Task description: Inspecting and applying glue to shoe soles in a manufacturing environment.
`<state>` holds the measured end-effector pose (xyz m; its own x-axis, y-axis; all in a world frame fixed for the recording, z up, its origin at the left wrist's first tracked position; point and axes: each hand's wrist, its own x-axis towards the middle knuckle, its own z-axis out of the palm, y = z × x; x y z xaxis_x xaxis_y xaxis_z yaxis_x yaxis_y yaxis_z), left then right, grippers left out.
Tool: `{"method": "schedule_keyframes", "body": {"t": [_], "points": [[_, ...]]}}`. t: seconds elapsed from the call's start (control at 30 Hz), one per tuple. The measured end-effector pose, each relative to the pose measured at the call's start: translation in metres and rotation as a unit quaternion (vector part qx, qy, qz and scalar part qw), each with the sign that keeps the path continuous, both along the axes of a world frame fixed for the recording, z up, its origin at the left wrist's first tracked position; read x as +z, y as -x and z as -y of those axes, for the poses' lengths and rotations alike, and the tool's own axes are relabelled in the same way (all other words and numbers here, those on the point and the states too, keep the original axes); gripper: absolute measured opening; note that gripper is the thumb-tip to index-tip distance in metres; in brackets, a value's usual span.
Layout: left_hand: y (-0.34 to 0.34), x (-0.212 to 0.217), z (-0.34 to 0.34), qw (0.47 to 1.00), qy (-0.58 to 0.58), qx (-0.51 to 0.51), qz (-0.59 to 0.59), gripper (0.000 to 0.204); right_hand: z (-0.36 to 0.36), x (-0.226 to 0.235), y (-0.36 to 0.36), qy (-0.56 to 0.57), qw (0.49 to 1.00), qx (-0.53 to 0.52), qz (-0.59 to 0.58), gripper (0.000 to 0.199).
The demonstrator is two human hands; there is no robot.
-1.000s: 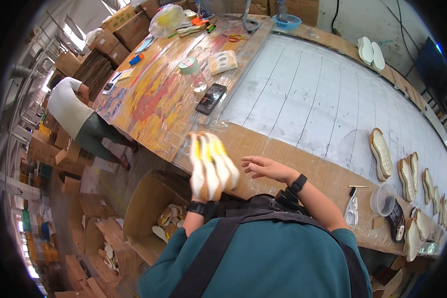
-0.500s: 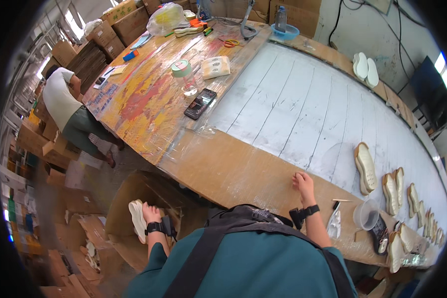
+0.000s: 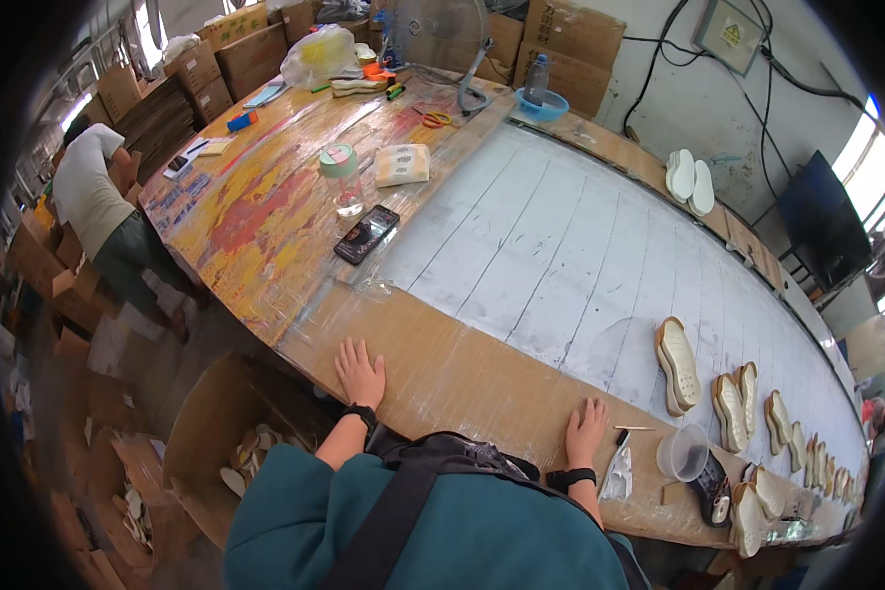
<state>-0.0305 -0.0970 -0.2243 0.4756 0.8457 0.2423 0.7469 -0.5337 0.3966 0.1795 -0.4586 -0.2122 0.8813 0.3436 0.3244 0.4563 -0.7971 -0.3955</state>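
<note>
My left hand [image 3: 361,376] lies flat on the brown cardboard strip [image 3: 442,359] along the table's near edge, fingers spread and nothing in it. Farther right on the same strip rests my right hand [image 3: 587,433], also empty, its fingers stretched out. Close to the right hand are a black-handled brush [image 3: 617,470] with a pale lower part and a thin stick [image 3: 635,428]. Beyond them stands a clear plastic tub [image 3: 682,452]. A cream shoe sole with a tan rim [image 3: 677,366] lies on the white surface. Below my left arm, a large cardboard box [image 3: 206,442] holds several soles.
More soles [image 3: 733,413] line the table's right side. A phone [image 3: 367,235], a lidded jar [image 3: 340,180], a tissue pack [image 3: 402,165] and scissors [image 3: 433,118] lie farther off. At the back stands a fan [image 3: 442,39]. Another person [image 3: 103,187] bends over boxes at the left.
My left hand no longer holds the white sole; it has moved from over the box up onto the table edge. My right hand has lowered flat onto the cardboard. The view has shifted.
</note>
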Motion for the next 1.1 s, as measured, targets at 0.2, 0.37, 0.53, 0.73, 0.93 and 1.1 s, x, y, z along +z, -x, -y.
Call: {"method": "schedule_keyframes", "body": {"t": [0.2, 0.37, 0.53, 0.73, 0.93, 1.1], "points": [[0.001, 0.0, 0.007, 0.998, -0.055, 0.01, -0.006, 0.05, -0.001, 0.003, 0.001, -0.026, 0.999, -0.032, 0.008, 0.034], [-0.001, 0.008, 0.013, 0.999, -0.037, 0.023, -0.017, 0.049, 0.004, 0.004, 0.002, -0.019, 0.999, -0.037, 0.024, 0.032], [0.002, 0.011, 0.013, 0.999, -0.034, 0.021, -0.016, 0.049, 0.004, 0.006, 0.004, -0.012, 0.998, -0.043, 0.038, 0.031], [0.004, 0.008, 0.013, 0.999, -0.031, 0.019, -0.015, 0.048, 0.004, 0.011, 0.007, 0.002, 0.999, -0.048, 0.023, 0.032], [0.003, 0.011, 0.014, 0.999, -0.036, 0.02, -0.033, 0.049, 0.004, 0.015, 0.008, 0.002, 0.998, -0.049, 0.044, 0.03], [0.005, 0.014, 0.018, 0.999, -0.028, 0.015, -0.032, 0.048, 0.011, 0.014, 0.007, -0.003, 0.999, -0.041, 0.027, 0.033]]}}
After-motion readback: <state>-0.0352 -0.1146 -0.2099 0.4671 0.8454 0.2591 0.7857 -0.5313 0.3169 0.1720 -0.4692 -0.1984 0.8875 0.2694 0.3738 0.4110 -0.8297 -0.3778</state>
